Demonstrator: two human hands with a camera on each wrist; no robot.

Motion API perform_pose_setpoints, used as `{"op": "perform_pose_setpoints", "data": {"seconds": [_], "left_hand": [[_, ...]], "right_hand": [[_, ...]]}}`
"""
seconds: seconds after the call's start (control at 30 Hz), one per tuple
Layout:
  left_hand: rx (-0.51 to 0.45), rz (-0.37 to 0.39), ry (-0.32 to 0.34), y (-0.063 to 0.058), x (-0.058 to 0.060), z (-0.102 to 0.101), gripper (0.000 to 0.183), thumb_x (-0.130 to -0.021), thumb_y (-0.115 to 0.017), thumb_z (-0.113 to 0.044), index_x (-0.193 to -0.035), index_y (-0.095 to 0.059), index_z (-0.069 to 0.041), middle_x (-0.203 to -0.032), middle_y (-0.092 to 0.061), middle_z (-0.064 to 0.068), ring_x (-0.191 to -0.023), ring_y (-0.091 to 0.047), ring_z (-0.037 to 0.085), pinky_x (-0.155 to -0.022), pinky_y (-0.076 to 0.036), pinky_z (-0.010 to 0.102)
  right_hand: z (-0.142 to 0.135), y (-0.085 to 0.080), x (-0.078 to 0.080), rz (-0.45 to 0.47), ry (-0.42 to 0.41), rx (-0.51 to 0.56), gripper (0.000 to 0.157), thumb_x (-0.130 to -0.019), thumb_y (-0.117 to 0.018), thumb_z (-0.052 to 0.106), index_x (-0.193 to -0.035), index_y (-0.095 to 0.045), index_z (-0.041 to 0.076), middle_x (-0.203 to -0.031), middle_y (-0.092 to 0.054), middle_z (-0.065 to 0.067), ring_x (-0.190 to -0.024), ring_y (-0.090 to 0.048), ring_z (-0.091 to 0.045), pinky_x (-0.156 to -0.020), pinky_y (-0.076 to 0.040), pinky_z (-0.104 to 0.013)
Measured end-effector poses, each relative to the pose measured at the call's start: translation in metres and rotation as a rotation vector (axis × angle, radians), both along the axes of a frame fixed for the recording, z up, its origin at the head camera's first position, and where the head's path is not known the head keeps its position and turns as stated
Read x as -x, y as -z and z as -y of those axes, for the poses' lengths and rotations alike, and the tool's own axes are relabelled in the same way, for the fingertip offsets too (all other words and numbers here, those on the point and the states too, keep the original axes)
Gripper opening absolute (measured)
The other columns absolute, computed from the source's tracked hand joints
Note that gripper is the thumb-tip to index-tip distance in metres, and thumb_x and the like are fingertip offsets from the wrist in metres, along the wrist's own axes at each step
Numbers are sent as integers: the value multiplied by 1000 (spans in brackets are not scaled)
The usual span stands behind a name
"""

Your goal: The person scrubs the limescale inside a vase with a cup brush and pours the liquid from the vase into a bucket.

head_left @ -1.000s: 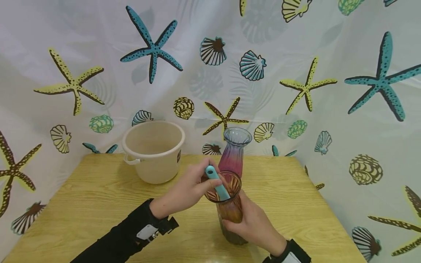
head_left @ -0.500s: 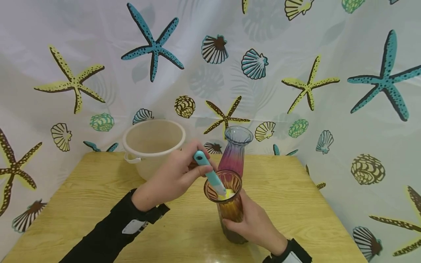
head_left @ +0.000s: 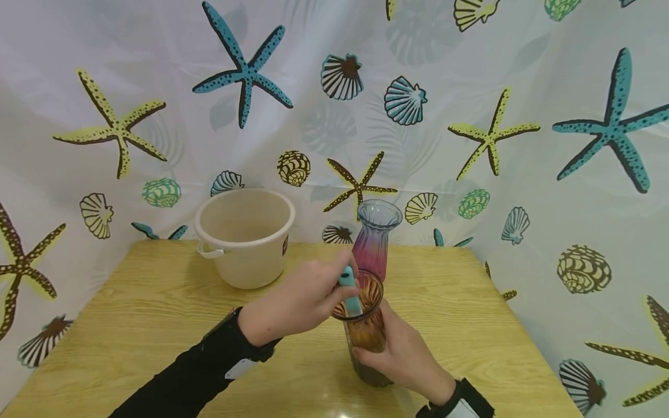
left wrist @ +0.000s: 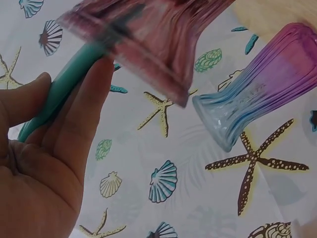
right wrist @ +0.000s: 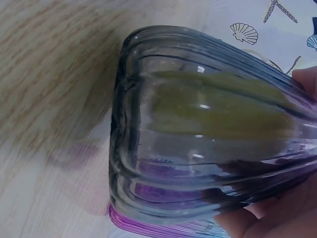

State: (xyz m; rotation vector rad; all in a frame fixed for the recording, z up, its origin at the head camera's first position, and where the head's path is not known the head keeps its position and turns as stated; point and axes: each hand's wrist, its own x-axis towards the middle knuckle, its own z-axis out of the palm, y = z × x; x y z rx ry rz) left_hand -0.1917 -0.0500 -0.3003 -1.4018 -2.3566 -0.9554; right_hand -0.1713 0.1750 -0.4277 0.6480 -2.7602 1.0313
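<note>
My left hand (head_left: pixel 300 302) grips the teal handle (head_left: pixel 353 305) of a bottle brush, which goes down through the mouth of a ribbed glass vase (head_left: pixel 366 337). The vase is amber at the top and dark grey toward its base. Around its narrow neck, my right hand (head_left: pixel 405 351) holds it. In the right wrist view the brush's yellow sponge head (right wrist: pixel 213 106) shows through the glass, deep inside the vase. Blurred in the left wrist view, the rim is close to my fingertips. The vase's base appears close over the tabletop.
Just behind stands a second glass vase (head_left: pixel 370 255), pink below and pale blue at its rim. A cream bucket (head_left: pixel 251 264) with a handle sits at the back left of the wooden table (head_left: pixel 157 313). A curtain with starfish and shells surrounds the table.
My left hand drew the brush up and left, showing the sponge at the vase's mouth, then pushed it back down inside. My right hand and the vase stay nearly still.
</note>
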Motion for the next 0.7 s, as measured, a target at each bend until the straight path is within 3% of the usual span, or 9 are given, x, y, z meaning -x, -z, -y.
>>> {"op": "perform_pose_setpoints", "data": {"seconds": [0.13,0.23,0.7], "left_hand": [[-3,50,8,10,3,-5,21,-95,-58,-11,-98,-38,-11,-68,-34,-3,-55,-40,5,-49,-38,19],[-19,78,12,11,4,-6,19,-95,-58,-12,-98,-39,-11,-68,-39,-3,-55,-41,6,-50,-40,20],[-151,194,-8,-12,4,5,12,-97,-56,-11,-100,-45,-9,-70,-48,1,-56,-44,9,-49,-40,24]], "right_hand": [[0,0,1,-14,-16,4,95,-70,-81,42,-144,-22,35,-125,-54,8,-102,-53,-4,-79,-53,-41],[0,0,1,-14,-19,7,95,-71,-80,42,-144,-21,36,-125,-54,9,-101,-53,-4,-79,-53,-41],[0,0,-2,2,3,6,91,-70,-81,40,-141,-25,36,-118,-55,11,-94,-55,-2,-73,-53,-38]]}}
